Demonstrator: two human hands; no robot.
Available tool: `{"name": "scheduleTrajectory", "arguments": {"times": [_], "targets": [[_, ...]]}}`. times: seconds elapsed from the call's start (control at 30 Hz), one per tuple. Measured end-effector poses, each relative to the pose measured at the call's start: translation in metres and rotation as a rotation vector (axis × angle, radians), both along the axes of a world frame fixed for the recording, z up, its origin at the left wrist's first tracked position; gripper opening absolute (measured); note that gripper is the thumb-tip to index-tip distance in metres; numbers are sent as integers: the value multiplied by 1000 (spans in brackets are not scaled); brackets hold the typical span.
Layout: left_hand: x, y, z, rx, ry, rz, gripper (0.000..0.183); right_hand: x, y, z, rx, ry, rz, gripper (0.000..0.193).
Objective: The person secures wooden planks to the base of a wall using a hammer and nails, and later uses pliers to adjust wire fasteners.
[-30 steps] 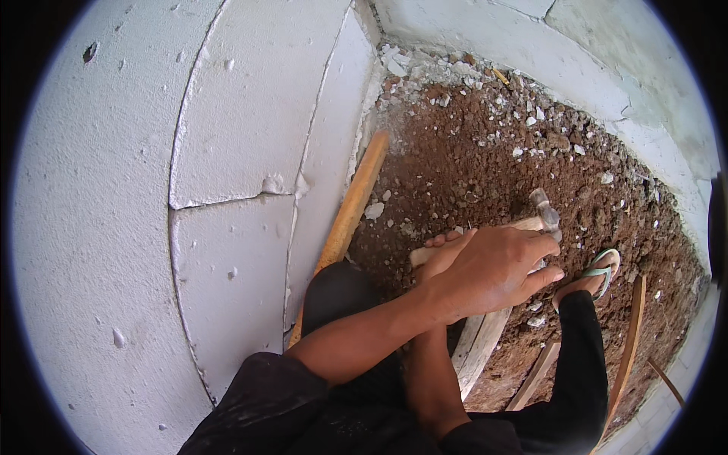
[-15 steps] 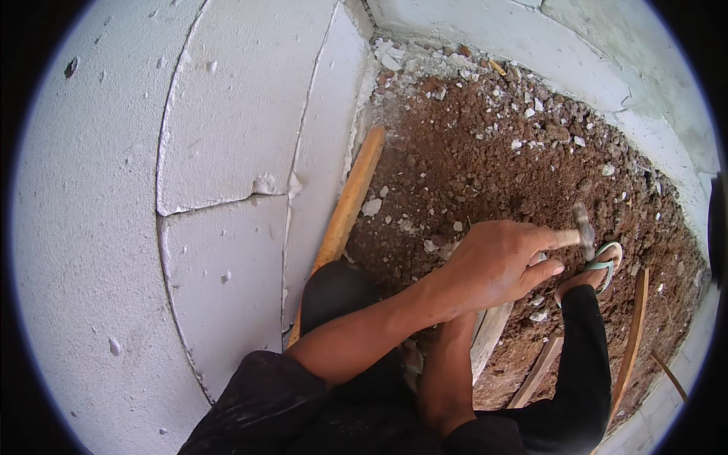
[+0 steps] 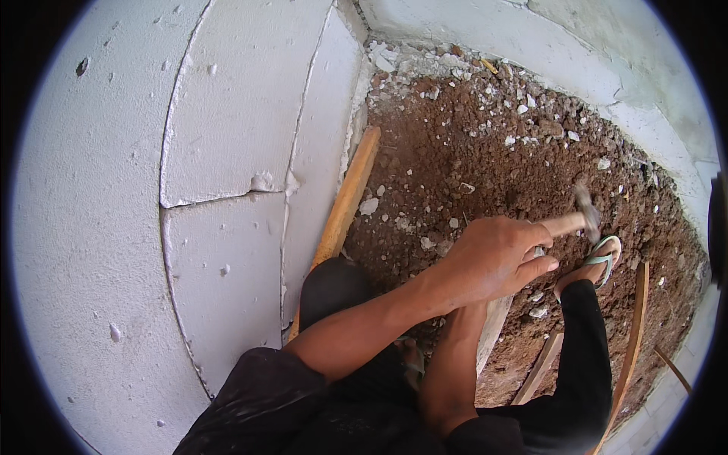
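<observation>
The left side is filled by a big white wall (image 3: 227, 114), and at its far edge the brown dirt (image 3: 493, 171) is shut in by a second wall (image 3: 485, 26). A black-clad leg (image 3: 584, 341) is stretched toward the right edge of the dirt, and a dark knee (image 3: 334, 292) is bent near the left edge. Along that left edge a yellow beam (image 3: 353, 193) is laid. Near the right edge a thin stick (image 3: 633, 334) is found, with a short plank (image 3: 540, 368) on its left. The right arm (image 3: 455, 364) is crossed by the left one, and a board (image 3: 495, 322) is partly hidden there. The left hand (image 3: 485, 254) is held over the dirt, its thumb and first finger bent with a small gap between; whether anything is gripped there cannot be told. The right hand is hidden behind it, so its fingers cannot be judged. Past the left first finger the hammer (image 3: 572, 221) is poked out toward the right edge, its head blurred; which hand it is held by cannot be told. Just beside the head, a sandal (image 3: 603, 259) is worn. If the handle slipped, toes could be hit; a bad swing could hurt the left thumb.
</observation>
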State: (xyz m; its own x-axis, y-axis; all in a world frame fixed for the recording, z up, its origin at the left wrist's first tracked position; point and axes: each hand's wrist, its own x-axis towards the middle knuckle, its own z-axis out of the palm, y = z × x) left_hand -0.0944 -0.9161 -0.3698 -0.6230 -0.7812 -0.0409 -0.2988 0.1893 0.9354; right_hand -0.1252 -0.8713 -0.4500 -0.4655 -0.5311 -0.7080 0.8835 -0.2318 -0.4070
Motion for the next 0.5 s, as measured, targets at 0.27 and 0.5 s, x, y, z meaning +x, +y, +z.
{"name": "scheduleTrajectory", "arguments": {"times": [0.27, 0.5], "targets": [[-18, -4, 3, -26, 78, -37, 26, 59, -24, -68, 304, -2, 880, 19], [-4, 1, -3, -157, 42, 14, 24, 8, -13, 14, 95, 56, 117, 18]]}}
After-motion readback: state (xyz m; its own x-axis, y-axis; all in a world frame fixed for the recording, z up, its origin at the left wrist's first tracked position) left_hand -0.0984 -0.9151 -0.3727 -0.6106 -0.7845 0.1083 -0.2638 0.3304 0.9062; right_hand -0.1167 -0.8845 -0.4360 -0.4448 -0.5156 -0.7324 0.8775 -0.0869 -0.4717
